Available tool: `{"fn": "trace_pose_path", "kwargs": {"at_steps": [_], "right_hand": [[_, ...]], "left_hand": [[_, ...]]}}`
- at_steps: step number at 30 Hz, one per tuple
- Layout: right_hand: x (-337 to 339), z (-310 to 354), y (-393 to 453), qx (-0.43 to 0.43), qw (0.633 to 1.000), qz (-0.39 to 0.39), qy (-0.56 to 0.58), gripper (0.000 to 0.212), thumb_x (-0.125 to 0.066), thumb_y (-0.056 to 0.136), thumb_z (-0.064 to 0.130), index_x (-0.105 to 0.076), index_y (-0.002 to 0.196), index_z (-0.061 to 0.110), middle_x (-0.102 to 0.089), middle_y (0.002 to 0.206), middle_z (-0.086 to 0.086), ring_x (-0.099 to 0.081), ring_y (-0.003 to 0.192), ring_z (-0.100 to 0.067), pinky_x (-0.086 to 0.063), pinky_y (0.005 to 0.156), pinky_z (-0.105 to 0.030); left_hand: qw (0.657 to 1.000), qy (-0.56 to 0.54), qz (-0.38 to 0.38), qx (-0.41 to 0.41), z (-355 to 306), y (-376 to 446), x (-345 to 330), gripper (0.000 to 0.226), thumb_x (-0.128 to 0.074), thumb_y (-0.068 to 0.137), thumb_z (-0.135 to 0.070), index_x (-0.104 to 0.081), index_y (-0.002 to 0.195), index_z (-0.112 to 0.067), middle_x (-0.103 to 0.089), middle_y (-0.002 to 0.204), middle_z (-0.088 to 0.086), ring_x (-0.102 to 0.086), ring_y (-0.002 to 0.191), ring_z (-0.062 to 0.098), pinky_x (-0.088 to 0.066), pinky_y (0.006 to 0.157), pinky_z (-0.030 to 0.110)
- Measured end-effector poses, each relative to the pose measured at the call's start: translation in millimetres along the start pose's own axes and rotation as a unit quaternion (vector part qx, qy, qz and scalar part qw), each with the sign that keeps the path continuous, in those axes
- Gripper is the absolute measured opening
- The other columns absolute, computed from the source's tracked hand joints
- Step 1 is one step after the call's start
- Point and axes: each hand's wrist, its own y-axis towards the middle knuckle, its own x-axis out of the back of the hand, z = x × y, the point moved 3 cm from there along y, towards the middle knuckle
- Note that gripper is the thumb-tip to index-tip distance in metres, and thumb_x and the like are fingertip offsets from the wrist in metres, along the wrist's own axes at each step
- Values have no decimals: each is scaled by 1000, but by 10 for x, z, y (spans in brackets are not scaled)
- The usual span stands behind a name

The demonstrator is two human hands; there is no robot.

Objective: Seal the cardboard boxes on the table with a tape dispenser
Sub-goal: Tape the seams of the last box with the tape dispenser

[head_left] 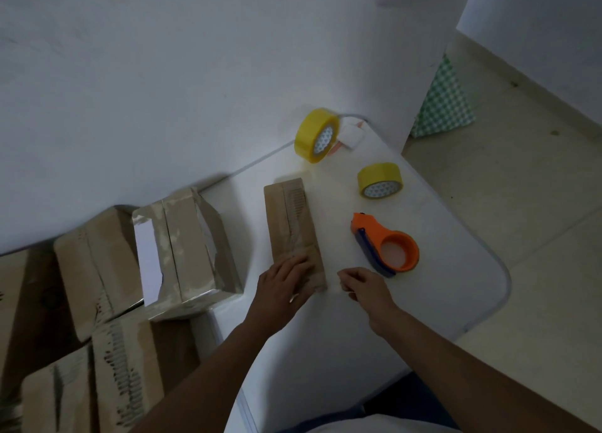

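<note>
Two bare arms reach up from the bottom of the view onto the white table (325, 351). At the middle, the left hand (283, 286) lies flat with straight fingers on the near end of a small flat cardboard box (291, 227). Just to its right, toward 3 o'clock, the right hand (363, 287) has its fingers curled in; it may be pinching something thin, but I cannot tell what. It does not touch the box.

An orange tape dispenser (384, 243) lies on the table at 2 o'clock from the right hand, near it but apart. Farther off, at 1 o'clock, a yellow tape roll (379, 180) lies flat. Another yellow roll (316, 135) stands on its edge at 12 o'clock, close to the wall, with a small white thing (351, 136) just beside it.

At 9 o'clock a bigger taped box (185, 253) sits on the table's left edge. More brown boxes (97, 269) crowd together at 8 o'clock.
</note>
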Motion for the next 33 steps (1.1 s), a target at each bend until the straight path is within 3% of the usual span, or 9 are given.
{"fn": "trace_pose_path", "kwargs": {"at_steps": [7,14,17,19,22,28,33], "right_hand": [[65,-14,37,67,997,11,-28,8,-66,89,17,-73,89,22,-70,84,5,-63,78,-3,-46,69,-15],[67,-62,87,83,995,17,-48,13,-65,91,21,-69,103,24,-71,86,6,-66,88,-6,-51,85,-24],[64,-91,115,66,996,12,-62,23,-62,93,27,-63,116,23,-71,89,4,-64,96,-11,-50,91,-30],[49,-110,128,56,996,13,-74,16,-61,94,27,-69,105,19,-71,90,5,-64,94,-13,-52,89,-33],[30,-115,148,58,995,11,-86,12,-60,94,23,-70,89,18,-70,87,4,-63,89,-16,-50,81,-32],[-15,-82,167,120,987,3,-105,11,-57,96,18,-64,88,17,-67,86,5,-61,81,-4,-44,66,-11],[-104,-48,196,193,973,-5,-125,11,-55,96,11,-60,87,13,-64,84,1,-60,81,-12,-43,67,-14]], "left_hand": [[997,76,10,-7,3,38,6,66,-55,93,-54,-38,149,-23,-38,154,-3,-37,137,22,-35,108,42],[989,148,-10,27,-139,120,-49,87,-77,70,-55,-50,141,-14,-53,139,8,-54,122,31,-45,97,46],[990,135,-13,44,-178,133,-56,81,-63,79,-65,-46,143,-17,-47,144,6,-46,129,31,-39,102,46],[991,128,-5,47,-183,153,-32,79,-50,85,-71,-41,146,-21,-42,147,2,-40,132,27,-36,104,43],[993,117,6,17,-160,155,47,73,-47,90,-67,-38,149,-24,-40,149,0,-40,133,24,-37,104,41],[983,149,-2,-104,-41,90,166,66,-68,88,-48,-51,143,-16,-49,148,5,-52,130,28,-52,94,42],[965,214,-24,-151,-44,111,188,64,-76,80,-48,-61,134,-16,-60,137,4,-61,121,25,-58,81,34]]}}
